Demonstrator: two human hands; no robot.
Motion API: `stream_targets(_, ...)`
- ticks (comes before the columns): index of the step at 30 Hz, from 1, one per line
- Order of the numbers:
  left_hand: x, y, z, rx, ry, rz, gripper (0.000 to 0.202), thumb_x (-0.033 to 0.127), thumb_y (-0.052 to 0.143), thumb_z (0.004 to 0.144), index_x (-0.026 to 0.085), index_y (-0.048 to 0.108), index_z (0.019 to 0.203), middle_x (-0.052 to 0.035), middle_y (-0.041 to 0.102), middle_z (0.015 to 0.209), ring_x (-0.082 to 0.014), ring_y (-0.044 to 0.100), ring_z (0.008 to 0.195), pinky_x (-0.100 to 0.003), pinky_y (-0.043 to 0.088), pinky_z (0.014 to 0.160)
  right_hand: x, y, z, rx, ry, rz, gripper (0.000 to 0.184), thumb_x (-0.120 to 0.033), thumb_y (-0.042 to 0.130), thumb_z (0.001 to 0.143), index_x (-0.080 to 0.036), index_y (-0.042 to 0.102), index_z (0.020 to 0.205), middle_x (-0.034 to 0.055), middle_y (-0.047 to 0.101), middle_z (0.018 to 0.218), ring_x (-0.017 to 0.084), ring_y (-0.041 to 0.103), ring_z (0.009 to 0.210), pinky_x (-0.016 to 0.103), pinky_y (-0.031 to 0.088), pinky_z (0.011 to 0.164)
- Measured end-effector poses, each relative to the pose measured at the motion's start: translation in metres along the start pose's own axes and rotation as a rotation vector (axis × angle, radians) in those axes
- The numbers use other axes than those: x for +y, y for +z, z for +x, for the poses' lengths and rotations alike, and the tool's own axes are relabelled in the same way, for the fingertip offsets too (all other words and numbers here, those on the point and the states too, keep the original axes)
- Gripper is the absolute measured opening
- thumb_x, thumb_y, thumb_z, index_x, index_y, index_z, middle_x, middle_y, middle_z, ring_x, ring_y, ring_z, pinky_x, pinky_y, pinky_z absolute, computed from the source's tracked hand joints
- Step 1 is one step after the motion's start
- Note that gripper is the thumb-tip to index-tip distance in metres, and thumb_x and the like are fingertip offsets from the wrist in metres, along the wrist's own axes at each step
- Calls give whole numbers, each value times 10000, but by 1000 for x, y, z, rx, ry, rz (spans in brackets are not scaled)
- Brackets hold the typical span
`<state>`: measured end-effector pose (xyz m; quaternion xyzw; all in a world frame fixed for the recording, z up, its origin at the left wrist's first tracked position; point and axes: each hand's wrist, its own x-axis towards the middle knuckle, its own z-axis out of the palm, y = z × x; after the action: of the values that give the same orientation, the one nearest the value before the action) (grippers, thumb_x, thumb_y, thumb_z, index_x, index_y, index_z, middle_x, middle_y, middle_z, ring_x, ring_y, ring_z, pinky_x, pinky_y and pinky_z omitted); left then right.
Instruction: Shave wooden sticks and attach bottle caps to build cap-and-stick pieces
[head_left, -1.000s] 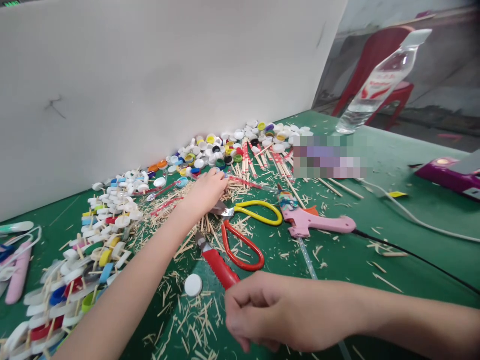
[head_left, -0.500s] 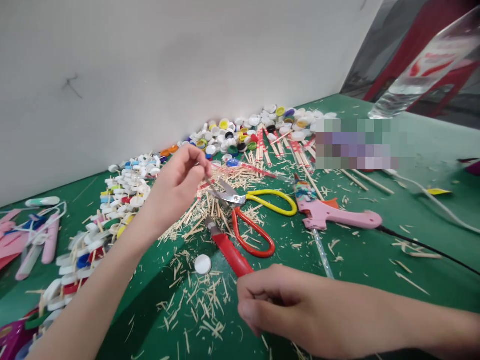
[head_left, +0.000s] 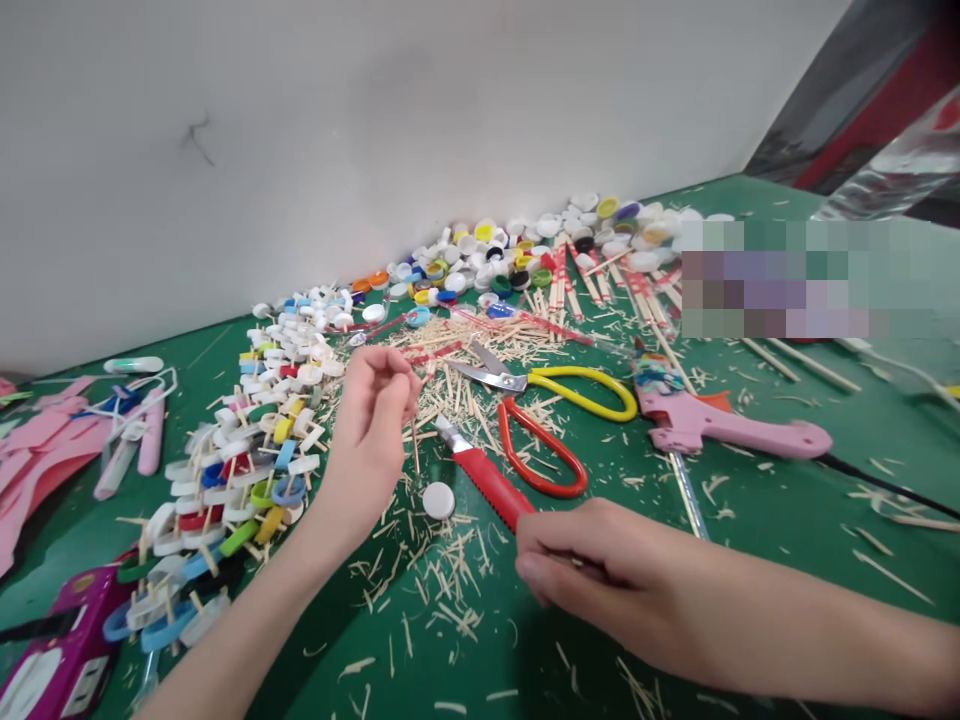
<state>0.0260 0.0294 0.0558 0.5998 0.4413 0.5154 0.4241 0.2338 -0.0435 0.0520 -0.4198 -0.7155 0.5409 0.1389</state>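
Observation:
My left hand hovers above the green table, its fingers pinched on a thin wooden stick that hangs down. A white bottle cap lies just below and to the right of it. My right hand rests low on the table near the front, fingers curled shut, with part of a thin stick showing between them. A red-handled knife lies between the two hands, its handle end touching my right hand.
Scissors with a yellow and a red handle and a pink glue gun lie right of centre. Caps joined on sticks are heaped at left, loose caps by the white wall. Wood splinters are scattered about.
My left hand pulled back from the stick pile near the scissors, lifted a single stick and brought it closer above the white cap. My right hand stayed low and closed.

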Motion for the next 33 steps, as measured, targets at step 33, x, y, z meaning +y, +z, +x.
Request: stream_targets(33, -52, -1, 42, -250, -30, 1057, 191, 319, 549, 807, 201, 575, 659, -67, 633, 737, -191, 512, 641, -349, 328, 611, 2, 2, 1, -17, -55, -71, 367, -479, 397, 950, -205, 538, 751, -20, 490, 683, 109, 393, 598, 243, 295, 536)
